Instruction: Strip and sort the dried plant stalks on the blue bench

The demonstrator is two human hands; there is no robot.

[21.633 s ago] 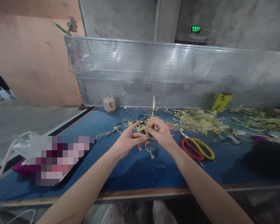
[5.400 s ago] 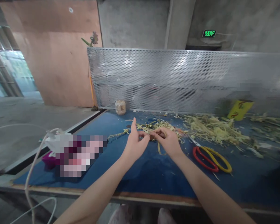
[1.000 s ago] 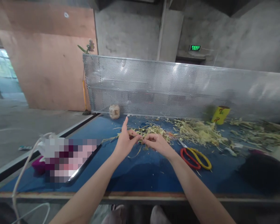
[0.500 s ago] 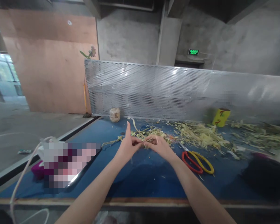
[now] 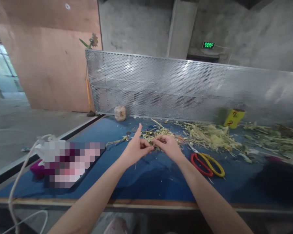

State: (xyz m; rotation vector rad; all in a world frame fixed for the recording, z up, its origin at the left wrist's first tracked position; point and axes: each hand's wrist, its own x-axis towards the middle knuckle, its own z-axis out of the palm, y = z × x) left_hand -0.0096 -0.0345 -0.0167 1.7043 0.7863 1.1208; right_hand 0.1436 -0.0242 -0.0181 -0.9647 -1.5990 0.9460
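Over the blue table, my left hand [image 5: 136, 148] has its thumb and fingertips pressed together, with one finger pointing up. My right hand [image 5: 168, 146] is pinched right beside it, the fingertips of both nearly meeting. Whatever lies between the fingers is too small to make out. Just behind them spreads a small heap of dry plant strands [image 5: 158, 131]. A larger pile of pale green strips [image 5: 213, 136] lies to the right. Scissors with one red and one yellow handle [image 5: 205, 164] rest open near my right forearm.
A pixelated flat item [image 5: 75, 165] and a purple object [image 5: 37, 169] lie on the left, near a pale cable [image 5: 14, 187]. A jar [image 5: 119, 113] and a yellow container [image 5: 234, 118] stand before the perforated metal screen [image 5: 141, 84]. A dark shape covers the right side.
The view has tilted down slightly. Both hands remain together at the small heap, their fingertips slightly shifted. The long pale strip that stuck up behind my left hand no longer stands there.
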